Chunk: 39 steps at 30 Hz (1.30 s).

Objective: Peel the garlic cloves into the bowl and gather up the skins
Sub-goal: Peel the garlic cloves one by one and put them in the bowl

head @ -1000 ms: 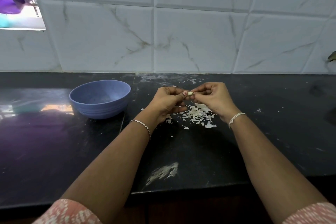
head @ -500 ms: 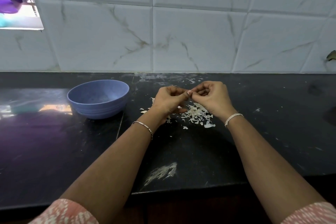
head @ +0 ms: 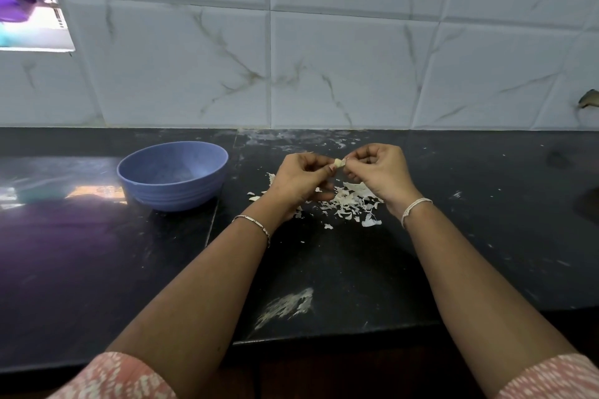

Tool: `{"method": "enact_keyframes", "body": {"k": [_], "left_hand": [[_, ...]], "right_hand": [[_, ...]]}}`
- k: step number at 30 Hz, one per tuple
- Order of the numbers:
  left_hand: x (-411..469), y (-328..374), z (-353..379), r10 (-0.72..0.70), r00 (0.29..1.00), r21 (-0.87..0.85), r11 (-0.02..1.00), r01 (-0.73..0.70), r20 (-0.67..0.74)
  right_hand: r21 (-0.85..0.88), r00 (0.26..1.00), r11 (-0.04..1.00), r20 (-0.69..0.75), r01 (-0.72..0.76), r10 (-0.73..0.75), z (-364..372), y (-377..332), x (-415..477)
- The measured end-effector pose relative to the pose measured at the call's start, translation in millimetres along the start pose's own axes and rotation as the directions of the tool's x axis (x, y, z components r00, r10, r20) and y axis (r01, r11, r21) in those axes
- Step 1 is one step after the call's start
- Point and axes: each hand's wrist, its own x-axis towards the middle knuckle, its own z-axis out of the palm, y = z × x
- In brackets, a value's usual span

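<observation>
1. The left hand point(head: 303, 180) and right hand point(head: 377, 172) meet above the black stone counter point(head: 486, 236), fingers curled, fingertips of both pinching one small pale garlic clove point(head: 339, 163) between them.
2. A loose pile of white papery garlic skins point(head: 350, 201) lies on the counter directly beneath the hands.
3. The round blue plastic bowl point(head: 173, 176) stands to the left, well apart from the skins.

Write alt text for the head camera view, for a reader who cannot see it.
A person's left hand and right hand pinch a small garlic clove between them above a pile of papery skins on a dark counter. A blue bowl stands to their left, before a white tiled wall.
</observation>
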Motion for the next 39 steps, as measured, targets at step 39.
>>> {"method": "enact_keyframes", "body": {"k": [39], "left_hand": [[1, 2, 0, 0.08, 0.995, 0.217, 0.974, -0.064, -0.066]], "right_hand": [[0.158, 0.973, 0.984, 0.227, -0.087, 0.05, -5, -3, -3]]}}
